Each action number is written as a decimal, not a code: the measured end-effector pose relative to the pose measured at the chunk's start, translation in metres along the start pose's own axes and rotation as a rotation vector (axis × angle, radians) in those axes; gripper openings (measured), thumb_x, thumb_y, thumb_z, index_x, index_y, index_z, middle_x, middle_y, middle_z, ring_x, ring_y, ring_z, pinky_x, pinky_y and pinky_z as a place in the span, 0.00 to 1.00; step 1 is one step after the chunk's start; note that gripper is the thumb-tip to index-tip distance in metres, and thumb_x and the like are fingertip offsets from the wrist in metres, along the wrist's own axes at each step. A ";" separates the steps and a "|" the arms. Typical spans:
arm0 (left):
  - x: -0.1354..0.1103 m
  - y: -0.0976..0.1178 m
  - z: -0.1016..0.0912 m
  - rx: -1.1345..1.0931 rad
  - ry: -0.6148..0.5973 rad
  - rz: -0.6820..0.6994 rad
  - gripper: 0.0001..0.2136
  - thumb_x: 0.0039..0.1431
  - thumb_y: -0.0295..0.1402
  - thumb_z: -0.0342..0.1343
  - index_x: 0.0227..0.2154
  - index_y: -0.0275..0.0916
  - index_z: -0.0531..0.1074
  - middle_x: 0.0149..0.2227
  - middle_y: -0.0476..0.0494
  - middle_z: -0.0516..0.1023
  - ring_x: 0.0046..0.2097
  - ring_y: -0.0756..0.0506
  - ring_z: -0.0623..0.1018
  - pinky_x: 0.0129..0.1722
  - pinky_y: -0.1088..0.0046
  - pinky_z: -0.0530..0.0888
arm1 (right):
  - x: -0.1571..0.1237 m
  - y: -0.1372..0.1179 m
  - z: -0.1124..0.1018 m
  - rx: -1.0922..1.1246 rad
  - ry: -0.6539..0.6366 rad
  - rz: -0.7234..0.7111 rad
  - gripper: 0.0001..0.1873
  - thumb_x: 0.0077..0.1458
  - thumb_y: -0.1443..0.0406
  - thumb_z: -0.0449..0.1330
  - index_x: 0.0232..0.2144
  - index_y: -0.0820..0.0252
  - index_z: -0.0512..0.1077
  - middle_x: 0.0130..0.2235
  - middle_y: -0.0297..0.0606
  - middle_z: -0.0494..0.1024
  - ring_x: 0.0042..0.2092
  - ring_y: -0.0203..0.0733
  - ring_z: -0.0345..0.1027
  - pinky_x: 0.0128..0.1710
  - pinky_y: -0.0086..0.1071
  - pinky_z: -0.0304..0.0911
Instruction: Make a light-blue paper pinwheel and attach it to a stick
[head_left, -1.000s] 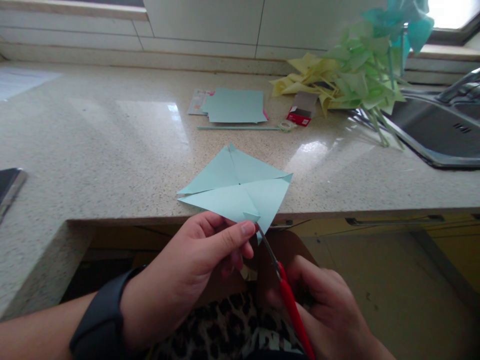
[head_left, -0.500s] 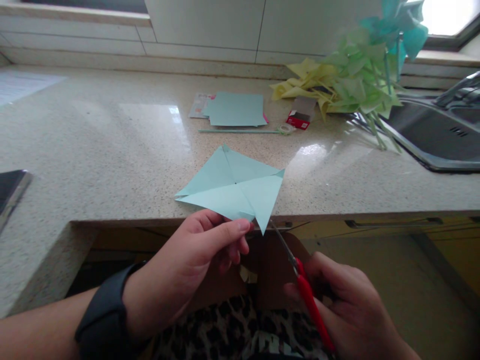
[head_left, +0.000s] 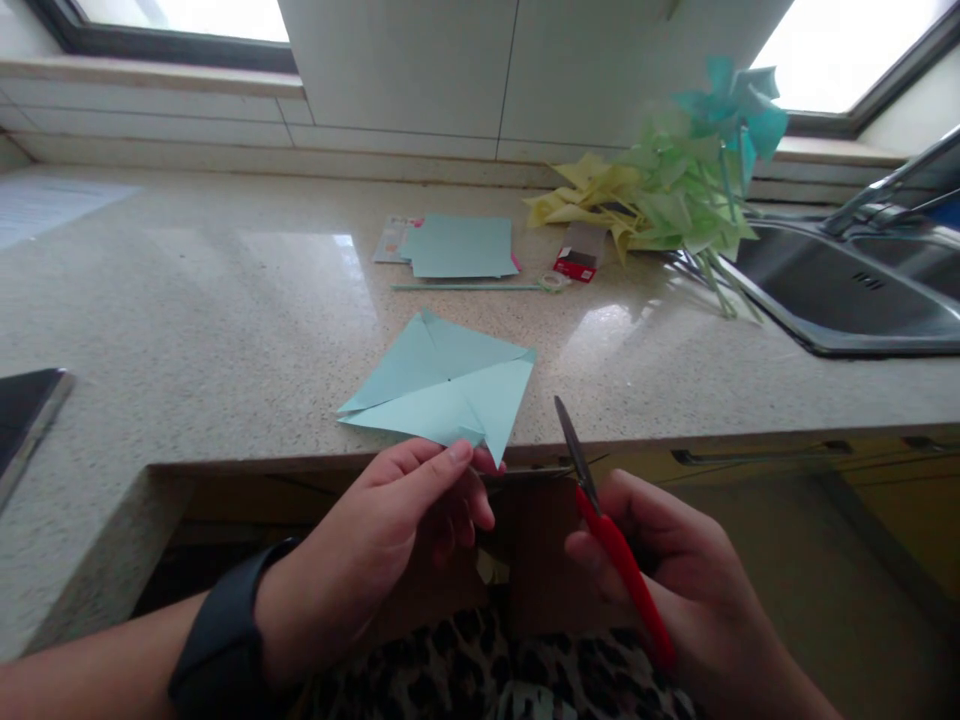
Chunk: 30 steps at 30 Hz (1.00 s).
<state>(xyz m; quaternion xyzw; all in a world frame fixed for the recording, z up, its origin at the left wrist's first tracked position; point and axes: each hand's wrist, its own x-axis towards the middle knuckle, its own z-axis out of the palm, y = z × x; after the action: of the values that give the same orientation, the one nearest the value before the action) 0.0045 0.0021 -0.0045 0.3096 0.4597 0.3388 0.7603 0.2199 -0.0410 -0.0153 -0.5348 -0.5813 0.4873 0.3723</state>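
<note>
A light blue paper square [head_left: 442, 385] with diagonal cuts and creases lies over the counter's front edge. My left hand [head_left: 390, 540] pinches its near corner between thumb and fingers; a black band sits on that wrist. My right hand [head_left: 675, 580] grips red-handled scissors [head_left: 607, 535] with the blades closed and pointing up, a little to the right of the paper and apart from it.
On the speckled stone counter [head_left: 225, 330] lie a stack of blue sheets [head_left: 459, 246], a thin green stick [head_left: 472, 287] with a tape roll, a small red box [head_left: 577, 252] and a heap of paper pinwheels [head_left: 667, 190]. A sink [head_left: 862, 290] is at right, a dark phone [head_left: 26, 410] at left.
The scissors have come off the paper's near corner and moved right and up. The paper and my left hand shifted slightly left as the view tilted up.
</note>
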 end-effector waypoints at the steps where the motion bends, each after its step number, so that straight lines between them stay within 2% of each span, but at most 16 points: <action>1: 0.000 0.000 0.000 -0.007 -0.008 0.007 0.15 0.62 0.46 0.61 0.34 0.36 0.78 0.25 0.46 0.77 0.25 0.52 0.71 0.24 0.80 0.64 | 0.002 -0.001 0.000 -0.008 0.001 0.002 0.19 0.59 0.53 0.64 0.24 0.56 0.63 0.21 0.28 0.64 0.22 0.31 0.54 0.18 0.25 0.51; 7: -0.001 0.001 0.000 -0.041 -0.029 0.041 0.16 0.65 0.47 0.57 0.36 0.37 0.77 0.26 0.45 0.77 0.26 0.50 0.72 0.23 0.78 0.64 | 0.012 -0.008 0.001 -0.123 0.029 -0.008 0.21 0.59 0.50 0.62 0.23 0.56 0.63 0.21 0.28 0.64 0.23 0.32 0.53 0.20 0.27 0.52; 11: 0.000 0.000 0.000 -0.042 -0.025 0.047 0.18 0.64 0.48 0.57 0.37 0.36 0.77 0.26 0.45 0.77 0.26 0.50 0.72 0.23 0.78 0.64 | 0.021 -0.009 -0.012 -0.196 0.116 0.016 0.20 0.56 0.49 0.64 0.25 0.56 0.68 0.23 0.31 0.72 0.23 0.34 0.62 0.21 0.27 0.57; 14: 0.001 -0.002 -0.001 -0.039 -0.037 0.039 0.18 0.65 0.48 0.56 0.38 0.36 0.77 0.27 0.45 0.77 0.26 0.49 0.73 0.23 0.78 0.64 | 0.031 -0.011 -0.030 -0.432 0.253 0.055 0.21 0.55 0.46 0.64 0.30 0.57 0.73 0.25 0.36 0.77 0.25 0.38 0.68 0.24 0.30 0.61; 17: 0.002 -0.002 -0.002 0.001 -0.037 0.041 0.17 0.65 0.48 0.56 0.37 0.36 0.77 0.26 0.46 0.77 0.26 0.50 0.72 0.23 0.78 0.64 | 0.042 -0.015 -0.047 -0.779 0.382 0.033 0.22 0.57 0.45 0.60 0.32 0.57 0.75 0.25 0.39 0.78 0.24 0.41 0.69 0.24 0.33 0.56; 20: 0.002 -0.001 -0.003 0.060 0.005 0.035 0.16 0.64 0.46 0.57 0.36 0.36 0.78 0.26 0.47 0.76 0.26 0.51 0.71 0.24 0.79 0.64 | 0.055 -0.019 -0.054 -0.962 0.388 0.019 0.17 0.59 0.48 0.60 0.35 0.55 0.75 0.28 0.40 0.80 0.27 0.46 0.71 0.26 0.35 0.55; 23: 0.002 -0.001 -0.003 0.084 0.025 0.025 0.16 0.63 0.46 0.59 0.36 0.36 0.79 0.26 0.48 0.76 0.26 0.51 0.71 0.24 0.79 0.63 | 0.069 -0.020 -0.055 -1.005 0.368 0.017 0.13 0.60 0.53 0.60 0.36 0.55 0.75 0.31 0.41 0.81 0.31 0.48 0.73 0.29 0.36 0.56; 30: 0.006 -0.002 -0.007 0.142 0.024 0.001 0.18 0.58 0.48 0.64 0.36 0.35 0.80 0.25 0.48 0.75 0.26 0.51 0.70 0.25 0.78 0.62 | 0.093 -0.017 -0.061 -1.049 0.418 -0.008 0.12 0.59 0.55 0.60 0.36 0.58 0.74 0.34 0.45 0.81 0.33 0.49 0.74 0.31 0.36 0.56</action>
<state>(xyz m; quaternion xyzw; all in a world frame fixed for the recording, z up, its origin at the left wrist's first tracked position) 0.0008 0.0067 -0.0112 0.3589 0.4915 0.3093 0.7307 0.2598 0.0618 0.0078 -0.7311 -0.6616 0.0153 0.1660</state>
